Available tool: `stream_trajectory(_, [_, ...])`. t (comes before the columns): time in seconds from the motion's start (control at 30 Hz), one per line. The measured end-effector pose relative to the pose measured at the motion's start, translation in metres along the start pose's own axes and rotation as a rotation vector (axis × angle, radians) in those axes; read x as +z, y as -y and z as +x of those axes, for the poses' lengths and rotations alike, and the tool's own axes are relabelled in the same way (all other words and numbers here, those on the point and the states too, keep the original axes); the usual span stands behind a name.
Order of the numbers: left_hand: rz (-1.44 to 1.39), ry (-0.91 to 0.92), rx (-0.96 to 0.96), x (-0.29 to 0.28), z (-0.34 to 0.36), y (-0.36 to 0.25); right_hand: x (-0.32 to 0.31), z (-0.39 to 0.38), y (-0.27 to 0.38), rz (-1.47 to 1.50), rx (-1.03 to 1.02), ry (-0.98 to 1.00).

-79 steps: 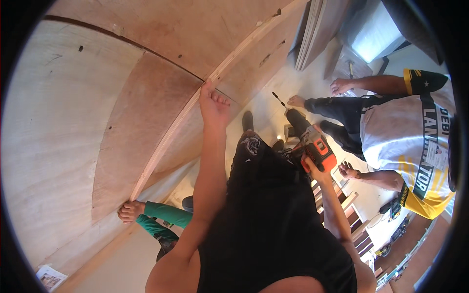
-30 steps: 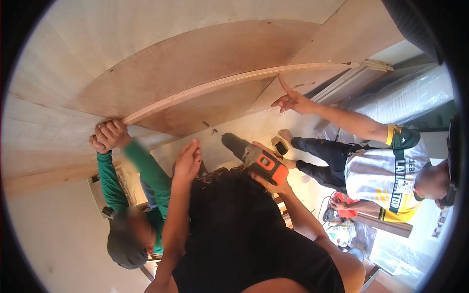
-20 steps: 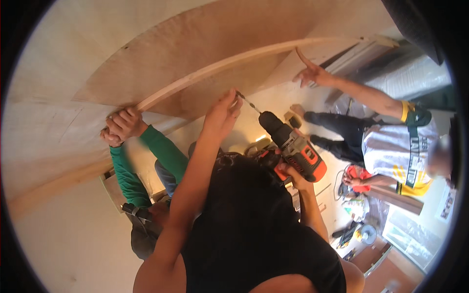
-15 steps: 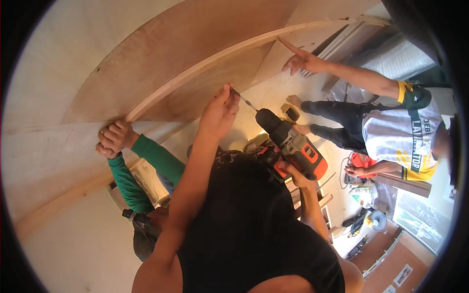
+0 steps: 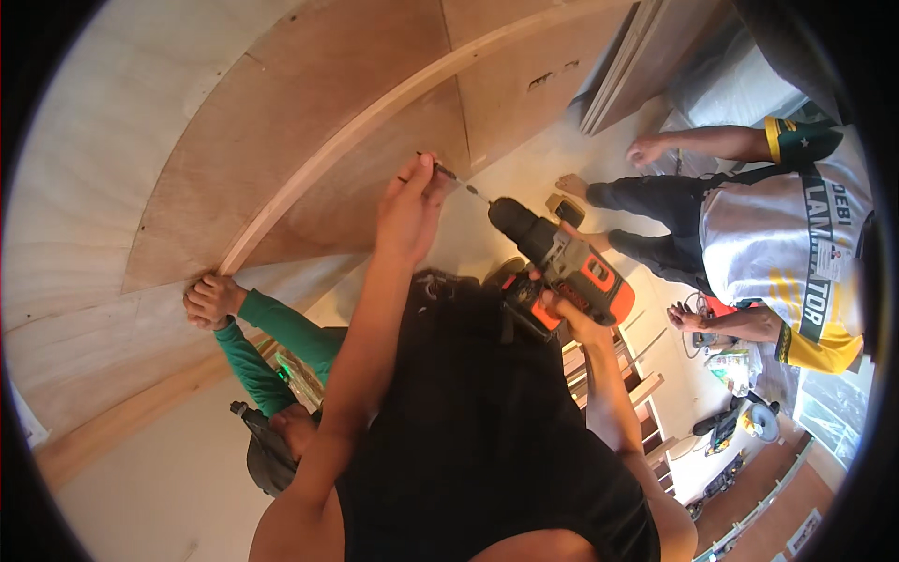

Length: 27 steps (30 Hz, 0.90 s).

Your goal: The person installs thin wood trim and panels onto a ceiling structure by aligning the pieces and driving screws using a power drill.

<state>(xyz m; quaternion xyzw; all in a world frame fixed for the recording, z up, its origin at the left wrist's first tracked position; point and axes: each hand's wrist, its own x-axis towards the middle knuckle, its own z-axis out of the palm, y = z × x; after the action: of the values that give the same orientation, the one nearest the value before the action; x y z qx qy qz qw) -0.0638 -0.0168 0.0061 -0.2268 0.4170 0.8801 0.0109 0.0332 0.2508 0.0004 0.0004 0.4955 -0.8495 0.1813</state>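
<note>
My right hand (image 5: 573, 320) grips the handle of an orange-and-black cordless drill (image 5: 568, 265), its chuck aimed up and left. A thin bit (image 5: 476, 191) sticks out of the chuck. Raised in front of the wooden panel, my left hand (image 5: 409, 217) pinches a dark screw (image 5: 445, 171) whose end meets the bit or lies very near it. Small dark tips, seemingly of more screws, poke out between those fingers. Beyond, a pale wood strip (image 5: 346, 138) curves across the plywood panel (image 5: 281, 117).
At left a co-worker's green-sleeved hands (image 5: 215, 300) hold the strip's lower end. Another person in a white and yellow jersey (image 5: 773, 234) stands at right. Boards (image 5: 623, 66) lean at the back; tools (image 5: 735, 421) and cut wood (image 5: 646, 389) lie at lower right.
The jersey-wearing person's pointing hand has drawn back from the strip. The view has shifted, showing the panel lower and farther right. My hands still hold screw and drill together.
</note>
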Motion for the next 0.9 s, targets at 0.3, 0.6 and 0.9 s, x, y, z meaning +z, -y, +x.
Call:
stream_trajectory(0.3, [-0.085, -0.003, -0.045, 0.037, 0.050, 0.012, -0.026, 0.039, -0.012, -0.371, -0.164, -0.036])
stream_trajectory(0.6, [-0.115, 0.084, -0.178, 0.034, 0.107, 0.011, -0.028, 0.069, 0.002, -0.508, 0.032, -0.171])
stream_trajectory(0.9, [-0.145, 0.044, -0.331, 0.050, 0.144, 0.004, -0.013, 0.101, 0.038, -0.577, 0.083, -0.248])
